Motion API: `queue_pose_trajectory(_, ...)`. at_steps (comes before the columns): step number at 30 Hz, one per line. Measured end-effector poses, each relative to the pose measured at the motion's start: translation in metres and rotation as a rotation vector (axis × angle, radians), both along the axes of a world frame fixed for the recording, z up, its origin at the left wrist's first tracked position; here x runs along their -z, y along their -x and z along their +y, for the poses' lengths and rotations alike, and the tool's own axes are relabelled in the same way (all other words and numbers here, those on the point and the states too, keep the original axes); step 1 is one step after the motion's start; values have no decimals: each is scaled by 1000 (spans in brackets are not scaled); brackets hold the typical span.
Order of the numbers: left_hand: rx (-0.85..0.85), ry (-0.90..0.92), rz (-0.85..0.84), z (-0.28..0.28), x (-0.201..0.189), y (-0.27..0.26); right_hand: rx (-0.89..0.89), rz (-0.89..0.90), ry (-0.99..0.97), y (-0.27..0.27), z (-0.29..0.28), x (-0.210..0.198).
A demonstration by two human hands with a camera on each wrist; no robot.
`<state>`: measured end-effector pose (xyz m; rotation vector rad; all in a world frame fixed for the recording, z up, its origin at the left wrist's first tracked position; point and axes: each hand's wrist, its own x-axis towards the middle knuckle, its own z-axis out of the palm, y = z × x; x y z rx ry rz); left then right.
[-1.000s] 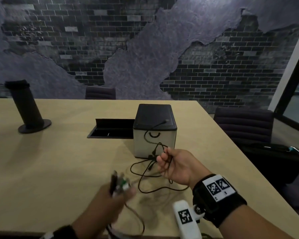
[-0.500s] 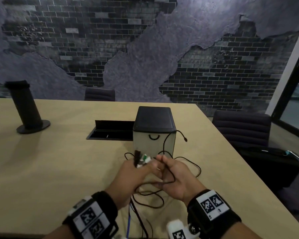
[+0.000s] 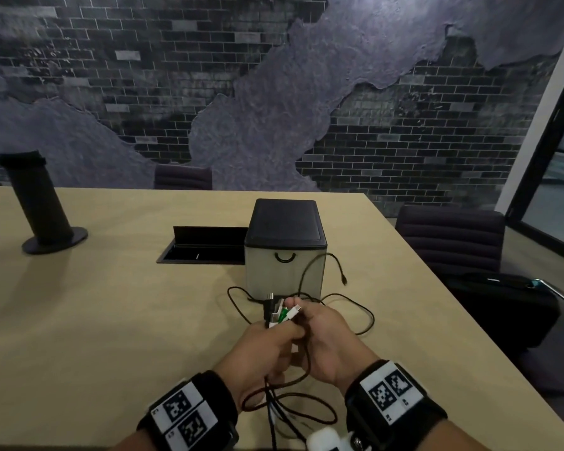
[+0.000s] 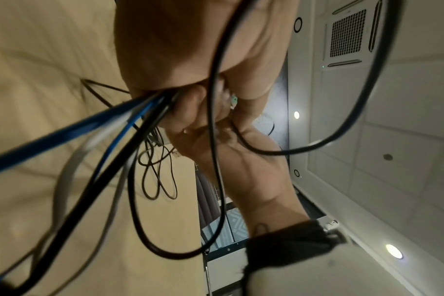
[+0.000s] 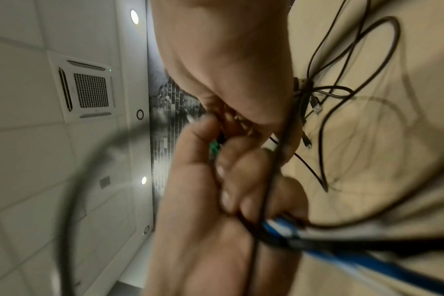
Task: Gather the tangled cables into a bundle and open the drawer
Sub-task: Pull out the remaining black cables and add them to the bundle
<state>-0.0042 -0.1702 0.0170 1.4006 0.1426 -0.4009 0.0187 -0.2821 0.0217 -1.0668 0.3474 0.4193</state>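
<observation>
Your left hand (image 3: 267,349) is closed around the cables (image 3: 282,315), with the fingers curled tight on the plug ends. Your right hand (image 3: 326,340) is pressed against it at 3 o'clock, and its fingers also pinch a thin black strand. The bundle is held just above the worktop (image 3: 95,320), near its front edge, at 6 o'clock from the drawer box (image 3: 285,255).

The risk, I think, is the loose part. Several black loops (image 3: 355,307) lie on the worktop at 1 o'clock from your hands, and one free end (image 3: 342,278) stands up beside the box front. If you lift fast, these can catch on the box corner or slip out of the bundle. More loops hang under your wrists.

The cables are thin and flexible: mostly black, some blue and white, with white and green connectors on top. The drawer is closed, its small dark handle (image 3: 285,258) untouched.
</observation>
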Motion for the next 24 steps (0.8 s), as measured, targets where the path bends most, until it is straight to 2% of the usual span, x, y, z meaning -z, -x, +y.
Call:
queue_pose_trajectory(6,250,-266,-71,24,15,26,90,88,32,-30,-35,-18)
queue_pose_trajectory(9,502,-585,-307,40,29,34,72,103,33,-40,-44,-23)
queue_pose_trajectory(10,596,-681,-339,46,32,35,76,115,31,-44,-47,-22)
queue_pose_trajectory(13,716,-788,-290,59,22,35,38,129,9,-43,-51,-20)
queue_pose_trajectory(15,678,-733,-297,67,10,30,-6,99,63,-38,-50,-17)
queue_pose_trajectory(18,341,-578,-230,80,0,14,-174,-63,369,-13,-42,-10)
queue_pose_trajectory(21,36,-351,-195,92,-7,-3,-584,-379,666,28,-36,11)
queue_pose_trajectory(23,-63,-254,-263,98,-15,-10,-965,-527,719,47,-27,20)
queue_pose_trajectory(24,-99,-229,-298,101,-19,-13,-1217,-603,693,51,-25,22)
